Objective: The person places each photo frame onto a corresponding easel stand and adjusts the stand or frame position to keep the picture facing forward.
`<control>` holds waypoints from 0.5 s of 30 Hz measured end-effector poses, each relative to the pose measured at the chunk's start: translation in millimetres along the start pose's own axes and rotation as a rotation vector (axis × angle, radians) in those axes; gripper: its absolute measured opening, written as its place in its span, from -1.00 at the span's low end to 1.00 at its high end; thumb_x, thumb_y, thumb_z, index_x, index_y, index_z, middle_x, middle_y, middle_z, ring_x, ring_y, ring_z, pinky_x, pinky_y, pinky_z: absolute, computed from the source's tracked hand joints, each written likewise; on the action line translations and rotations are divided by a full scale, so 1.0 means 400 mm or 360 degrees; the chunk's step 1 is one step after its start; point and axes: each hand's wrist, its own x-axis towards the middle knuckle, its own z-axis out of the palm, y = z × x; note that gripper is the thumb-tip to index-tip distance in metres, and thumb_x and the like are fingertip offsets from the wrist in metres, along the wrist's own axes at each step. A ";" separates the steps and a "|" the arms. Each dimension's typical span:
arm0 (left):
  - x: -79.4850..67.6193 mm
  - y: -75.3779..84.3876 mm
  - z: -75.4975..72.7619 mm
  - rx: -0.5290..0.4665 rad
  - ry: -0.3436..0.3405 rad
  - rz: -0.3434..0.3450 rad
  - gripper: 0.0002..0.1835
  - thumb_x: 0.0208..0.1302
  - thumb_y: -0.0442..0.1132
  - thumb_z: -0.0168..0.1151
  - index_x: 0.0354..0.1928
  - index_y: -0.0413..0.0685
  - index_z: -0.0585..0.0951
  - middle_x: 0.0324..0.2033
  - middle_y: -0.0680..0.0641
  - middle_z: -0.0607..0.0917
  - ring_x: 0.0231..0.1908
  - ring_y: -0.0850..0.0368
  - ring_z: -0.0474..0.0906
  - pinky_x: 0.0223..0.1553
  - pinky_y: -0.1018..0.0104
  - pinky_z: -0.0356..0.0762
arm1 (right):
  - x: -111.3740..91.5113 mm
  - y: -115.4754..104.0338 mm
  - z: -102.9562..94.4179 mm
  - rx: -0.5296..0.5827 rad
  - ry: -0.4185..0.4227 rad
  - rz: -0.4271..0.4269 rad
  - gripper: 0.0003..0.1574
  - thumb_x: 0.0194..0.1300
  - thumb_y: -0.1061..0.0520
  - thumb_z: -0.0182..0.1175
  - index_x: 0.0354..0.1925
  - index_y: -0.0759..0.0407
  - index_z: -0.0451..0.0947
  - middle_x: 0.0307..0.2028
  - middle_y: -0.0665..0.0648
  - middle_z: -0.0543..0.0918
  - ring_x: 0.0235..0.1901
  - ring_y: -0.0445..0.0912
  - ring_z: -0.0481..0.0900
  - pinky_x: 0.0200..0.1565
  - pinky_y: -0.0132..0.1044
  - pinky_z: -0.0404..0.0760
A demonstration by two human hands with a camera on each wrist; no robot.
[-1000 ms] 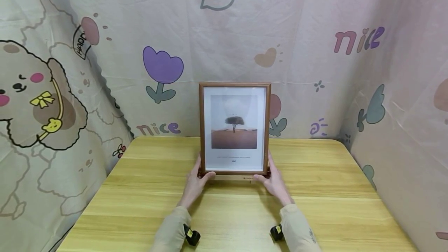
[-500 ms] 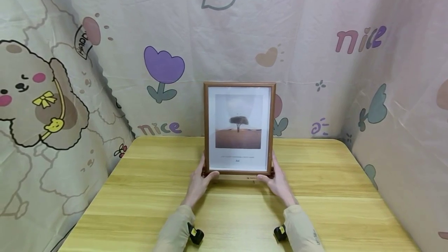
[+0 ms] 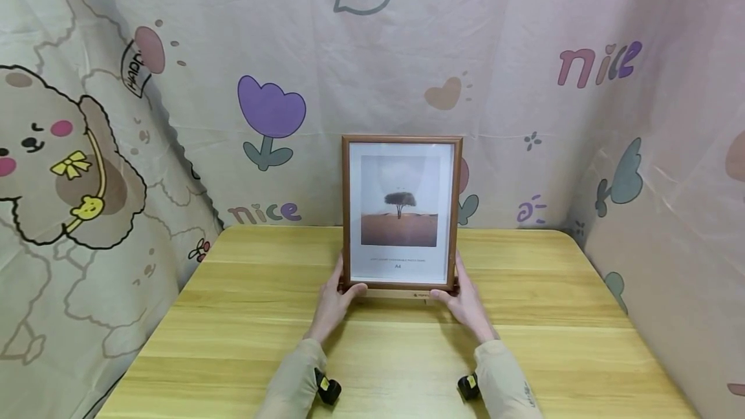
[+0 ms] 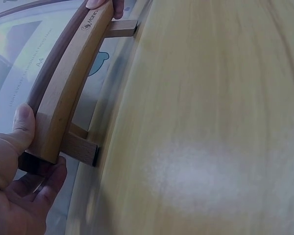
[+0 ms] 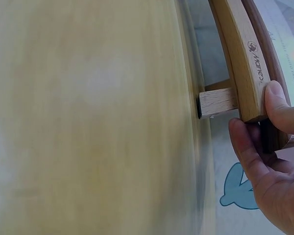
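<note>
A brown-rimmed picture frame (image 3: 345,212) with a print of a lone tree stands upright near the table's back edge in the head view. Its bottom rests on the light wooden bar of a small easel (image 3: 396,294), whose short feet show in both wrist views. My left hand (image 3: 333,306) grips the lower left corner, thumb on the front of the easel bar (image 4: 71,88) and fingers curled behind and below. At the lower right corner my right hand (image 3: 465,308) holds on the same way, its thumb against the bar (image 5: 242,58) beside the printed lettering.
The wood-grain table (image 3: 233,341) reaches out on both sides and in front of the frame. A patterned cloth backdrop (image 3: 372,70) hangs close behind it and along the left and right. A black wrist camera (image 3: 328,388) sits below the left sleeve, another (image 3: 468,386) by the right.
The picture frame, the easel and both hands have shifted slightly to the right. Both hands have kept their hold at the lower corners.
</note>
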 end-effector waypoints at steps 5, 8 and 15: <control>0.000 -0.001 0.005 -0.0010 -0.0012 -0.0011 0.03 0.22 0.03 0.36 0.62 0.12 -0.01 0.27 -0.44 0.54 0.16 -0.16 0.56 0.31 -0.14 0.46 | 0.001 0.007 0.000 0.0000 0.0010 0.0003 0.41 0.17 0.20 0.44 0.64 -0.07 -0.31 -0.11 0.45 0.70 -0.15 0.11 0.71 0.03 0.04 0.67; 0.001 -0.002 0.006 -0.0014 -0.0012 -0.0006 0.03 0.22 0.03 0.36 0.62 0.12 -0.01 0.24 -0.44 0.56 0.12 -0.14 0.57 0.29 -0.13 0.47 | 0.002 0.008 -0.001 0.0007 0.0004 0.0012 0.41 0.18 0.20 0.44 0.64 -0.11 -0.31 -0.09 0.45 0.69 -0.14 0.13 0.71 0.05 0.05 0.67; -0.001 -0.003 0.002 -0.0007 -0.0005 0.0023 0.02 0.23 0.01 0.37 0.61 0.04 0.02 0.26 -0.46 0.53 0.16 -0.19 0.56 0.28 -0.16 0.48 | 0.000 0.002 -0.002 -0.0002 0.0007 -0.0006 0.42 0.17 0.21 0.44 0.63 -0.12 -0.33 -0.08 0.47 0.68 -0.15 0.14 0.71 0.01 0.07 0.69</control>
